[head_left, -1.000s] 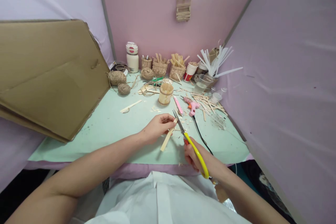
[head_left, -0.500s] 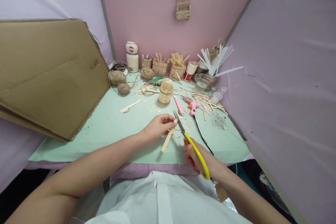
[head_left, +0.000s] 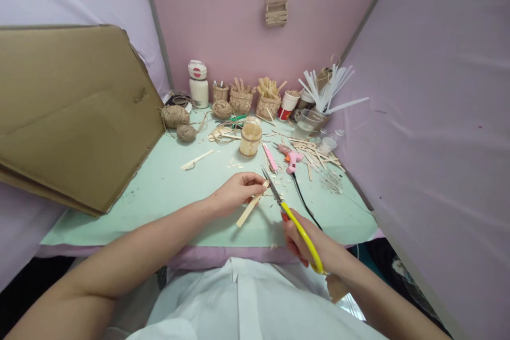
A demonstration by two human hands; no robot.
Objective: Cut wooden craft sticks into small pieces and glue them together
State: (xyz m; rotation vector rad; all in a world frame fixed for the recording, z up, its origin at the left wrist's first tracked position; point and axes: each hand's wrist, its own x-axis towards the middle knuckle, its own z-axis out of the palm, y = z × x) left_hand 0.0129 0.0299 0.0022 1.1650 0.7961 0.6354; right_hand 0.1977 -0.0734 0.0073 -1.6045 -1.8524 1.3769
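Observation:
My left hand [head_left: 235, 193] pinches the upper end of a flat wooden craft stick [head_left: 249, 208], which slants down and to the left over the mint-green table mat [head_left: 167, 191]. My right hand [head_left: 308, 244] is closed round the yellow handles of a pair of scissors [head_left: 292, 218]. The scissor blades point up and left, and their tips sit at the stick's top end, right beside my left fingertips.
A pink glue gun [head_left: 290, 158] with a black cord [head_left: 303, 199] lies just behind the scissors. A small round wooden cup [head_left: 250, 139], loose sticks [head_left: 314, 156], twine balls [head_left: 175, 116], baskets of sticks [head_left: 268, 102] and a white bottle [head_left: 198, 85] crowd the back. Large cardboard [head_left: 71, 111] leans at left.
The stick's lower end has swung left, so it lies flatter. My right hand with the scissors has shifted slightly down and right. The view has tilted a little.

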